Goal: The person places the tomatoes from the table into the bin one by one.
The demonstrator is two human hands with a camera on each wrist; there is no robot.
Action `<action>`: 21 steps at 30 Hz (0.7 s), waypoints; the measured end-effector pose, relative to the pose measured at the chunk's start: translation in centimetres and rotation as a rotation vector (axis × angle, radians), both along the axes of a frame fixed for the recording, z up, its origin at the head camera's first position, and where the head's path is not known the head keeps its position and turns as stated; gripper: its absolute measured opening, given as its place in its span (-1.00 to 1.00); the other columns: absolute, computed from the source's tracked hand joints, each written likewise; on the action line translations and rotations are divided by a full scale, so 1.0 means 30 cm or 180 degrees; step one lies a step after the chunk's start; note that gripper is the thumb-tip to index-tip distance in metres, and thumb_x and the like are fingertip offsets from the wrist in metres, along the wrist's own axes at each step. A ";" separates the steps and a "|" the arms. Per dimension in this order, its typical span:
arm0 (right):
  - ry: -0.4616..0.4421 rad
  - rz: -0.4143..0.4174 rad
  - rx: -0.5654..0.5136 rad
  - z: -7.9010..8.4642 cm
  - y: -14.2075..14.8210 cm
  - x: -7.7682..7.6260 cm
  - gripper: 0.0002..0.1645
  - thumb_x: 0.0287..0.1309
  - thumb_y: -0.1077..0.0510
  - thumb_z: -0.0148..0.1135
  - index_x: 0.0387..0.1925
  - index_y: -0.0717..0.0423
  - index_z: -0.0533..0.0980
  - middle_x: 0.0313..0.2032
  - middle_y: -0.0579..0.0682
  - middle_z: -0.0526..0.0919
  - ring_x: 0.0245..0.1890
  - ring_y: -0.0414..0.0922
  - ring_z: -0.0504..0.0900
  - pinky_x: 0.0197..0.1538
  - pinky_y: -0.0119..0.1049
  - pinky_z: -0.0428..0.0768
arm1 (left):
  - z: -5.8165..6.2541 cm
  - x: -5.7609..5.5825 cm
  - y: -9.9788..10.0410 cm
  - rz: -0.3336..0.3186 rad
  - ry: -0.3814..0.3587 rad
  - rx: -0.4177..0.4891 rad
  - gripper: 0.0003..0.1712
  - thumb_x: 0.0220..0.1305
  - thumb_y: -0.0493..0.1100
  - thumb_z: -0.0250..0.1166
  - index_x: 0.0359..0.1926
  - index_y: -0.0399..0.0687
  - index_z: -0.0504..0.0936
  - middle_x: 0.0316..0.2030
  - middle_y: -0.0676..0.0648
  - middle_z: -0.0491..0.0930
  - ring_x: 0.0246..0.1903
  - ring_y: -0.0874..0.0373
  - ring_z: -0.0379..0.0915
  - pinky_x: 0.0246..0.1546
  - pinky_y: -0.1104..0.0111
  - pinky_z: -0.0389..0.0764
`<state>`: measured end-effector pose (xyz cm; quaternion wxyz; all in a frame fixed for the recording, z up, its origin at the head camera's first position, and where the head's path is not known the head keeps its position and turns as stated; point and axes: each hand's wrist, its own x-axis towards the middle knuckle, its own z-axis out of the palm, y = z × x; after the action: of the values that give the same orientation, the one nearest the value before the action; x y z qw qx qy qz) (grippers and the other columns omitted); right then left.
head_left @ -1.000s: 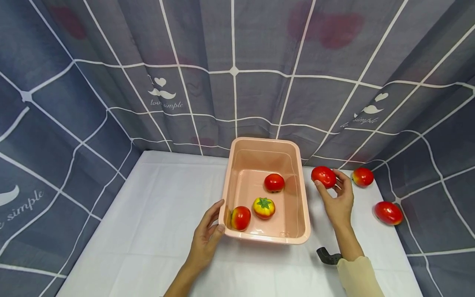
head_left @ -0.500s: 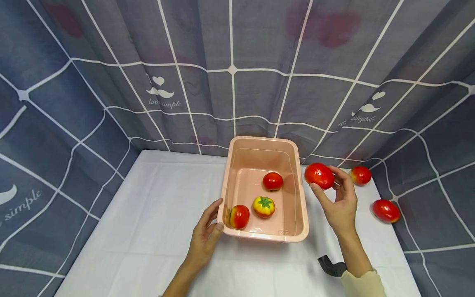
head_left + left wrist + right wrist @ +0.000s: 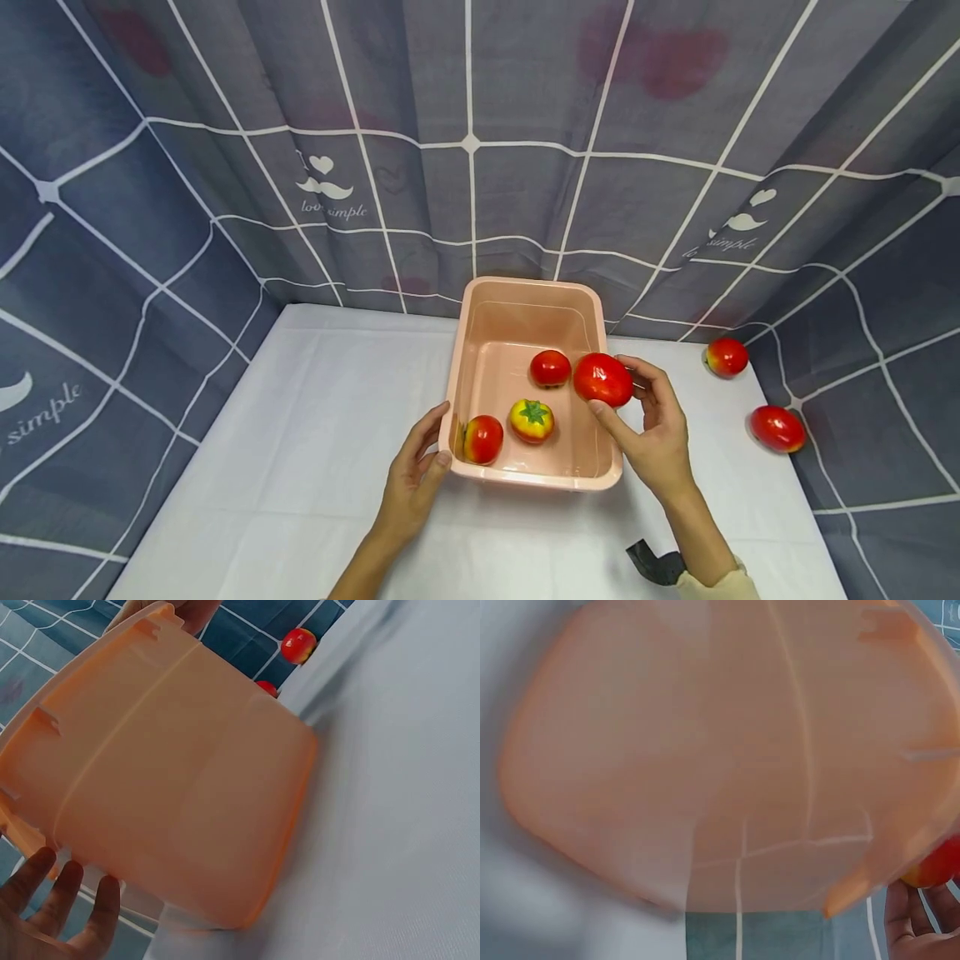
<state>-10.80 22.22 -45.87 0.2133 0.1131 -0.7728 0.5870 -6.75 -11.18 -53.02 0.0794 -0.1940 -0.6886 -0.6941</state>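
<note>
A pink plastic basin (image 3: 597, 467) stands on the white table, with three tomatoes inside. One is a red tomato (image 3: 550, 367), another a yellow-red tomato (image 3: 532, 420) with a green leafy top, and the last a red tomato (image 3: 483, 439) by the near left corner. My left hand (image 3: 408, 483) grips the basin's left rim near that corner, its fingers against the outer wall in the left wrist view. My right hand (image 3: 656, 446) pinches a big glossy red tomato (image 3: 603, 380) between thumb and fingers, over the basin's right rim. The basin's outer wall (image 3: 660, 750) fills most of the right wrist view.
Two more tomatoes lie at the table's right side: a red-yellow tomato (image 3: 727, 357) at the back and a longer red tomato (image 3: 777, 429) nearer. Grey checked curtains (image 3: 420, 192) enclose the table at back and sides. A black curved strap piece (image 3: 655, 565) sits by the right wrist.
My right hand has carried the big tomato leftward from beside the basin to over its right rim. The left hand and the basin have stayed in place.
</note>
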 end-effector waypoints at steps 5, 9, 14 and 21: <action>-0.0079 0.0125 -0.0055 -0.009 -0.016 0.009 -0.06 0.01 0.55 0.54 0.44 0.19 0.44 0.31 -0.03 0.59 0.23 -0.18 0.61 0.40 -0.56 0.56 | 0.001 0.001 0.000 -0.0013 -0.0018 -0.0016 -0.25 0.53 -0.50 0.10 0.66 -0.12 0.23 0.62 -0.20 0.28 0.49 0.25 0.42 0.33 0.43 0.67; 0.0118 0.0224 -0.0029 -0.019 -0.019 0.004 -0.09 -0.01 0.58 0.54 0.41 0.27 0.46 0.28 0.24 0.59 0.24 -0.11 0.61 0.37 -0.53 0.58 | 0.002 0.001 0.001 -0.0008 -0.0027 -0.0020 -0.25 0.54 -0.49 0.10 0.66 -0.11 0.23 0.63 -0.18 0.27 0.51 0.25 0.40 0.34 0.43 0.67; 0.0350 0.0333 -0.0102 -0.031 -0.018 -0.005 -0.13 -0.05 0.64 0.49 0.37 0.38 0.47 0.22 0.44 0.56 0.22 0.02 0.61 0.34 -0.45 0.60 | 0.002 -0.001 0.001 0.0015 -0.0023 -0.0025 -0.24 0.53 -0.50 0.10 0.66 -0.11 0.23 0.62 -0.18 0.29 0.49 0.25 0.42 0.34 0.41 0.67; 0.0301 0.0294 -0.0114 -0.036 -0.013 -0.004 -0.15 -0.01 0.64 0.48 0.36 0.35 0.48 0.21 0.44 0.56 0.21 0.00 0.61 0.33 -0.46 0.62 | 0.005 0.001 0.003 0.0042 -0.0052 -0.0024 -0.25 0.53 -0.49 0.11 0.65 -0.11 0.24 0.62 -0.16 0.30 0.48 0.26 0.43 0.33 0.44 0.67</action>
<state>-10.92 21.83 -46.94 0.2243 0.1723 -0.7452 0.6039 -6.73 -11.09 -52.88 0.0777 -0.1841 -0.6931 -0.6926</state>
